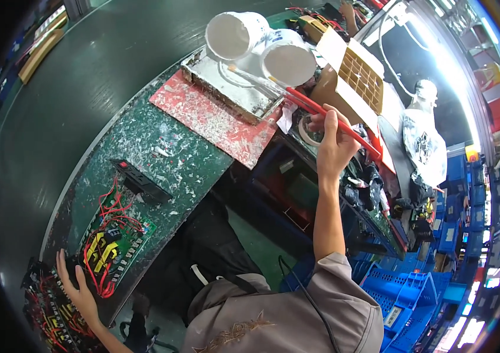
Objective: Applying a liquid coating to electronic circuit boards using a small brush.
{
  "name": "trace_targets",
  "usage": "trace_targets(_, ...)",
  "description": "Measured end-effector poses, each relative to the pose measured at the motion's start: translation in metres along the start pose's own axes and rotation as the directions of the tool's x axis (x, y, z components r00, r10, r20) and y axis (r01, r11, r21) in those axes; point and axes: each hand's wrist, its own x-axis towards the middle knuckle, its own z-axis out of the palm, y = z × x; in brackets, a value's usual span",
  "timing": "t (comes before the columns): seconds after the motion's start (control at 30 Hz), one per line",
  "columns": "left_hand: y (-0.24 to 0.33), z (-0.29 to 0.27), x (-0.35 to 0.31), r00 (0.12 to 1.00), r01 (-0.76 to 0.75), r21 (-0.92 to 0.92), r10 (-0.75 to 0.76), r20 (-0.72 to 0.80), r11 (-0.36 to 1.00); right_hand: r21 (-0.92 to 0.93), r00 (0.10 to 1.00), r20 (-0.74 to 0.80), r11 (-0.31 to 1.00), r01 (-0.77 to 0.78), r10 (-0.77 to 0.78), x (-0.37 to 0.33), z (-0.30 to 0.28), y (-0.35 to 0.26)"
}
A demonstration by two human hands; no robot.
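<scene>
Probably light and stiff-shafted, red-handled brush (306, 101) reaches over white tray (223, 94), clamped in right hand (337, 144), best taken mid-handle, while left hand (79, 293), fingers spread and grasping nothing, hovers or rests beside wired circuit board (112, 253).

- Bright, cool-white light overall; the harshest glare comes from the long strip light (445, 62) at upper right.
- Hard highlights shine on the clear plastic bag (429, 150).
- The green worktop (188, 159) is clearly lit; deep shadow swallows detail beneath it.
- The right hand (337, 141) and red brush handle (367, 145) look reasonably sharp.
- Fisheye distortion bends the worktop's far edge; toward the black rim, the blue bins (449, 235) turn soft and stretched.
</scene>
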Motion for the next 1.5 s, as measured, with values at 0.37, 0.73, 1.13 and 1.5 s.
trace_targets(0.37,0.008,0.019,0.0,0.991,0.062,-0.188,-0.083,-0.105,0.98,-0.138,0.995,0.047,0.986,0.095,-0.089,0.005,0.014,-0.008)
trace_targets(0.73,0.049,0.01,-0.016,0.829,-0.261,0.226,0.338,-0.445,0.938,-0.175,0.961,-0.065,0.952,0.253,-0.267,-0.014,-0.017,-0.039)
trace_targets(1.13,0.418,0.261,-0.007,0.651,0.633,-0.742,0.368,0.664,0.219,-0.046,0.935,-0.137,0.945,0.325,-0.328,-0.075,-0.087,-0.061)
trace_targets(1.5,0.472,0.32,0.027,0.665,0.712,-0.69,0.188,0.723,0.132,-0.018,0.956,-0.195,0.975,0.222,-0.221,-0.078,-0.125,-0.039)
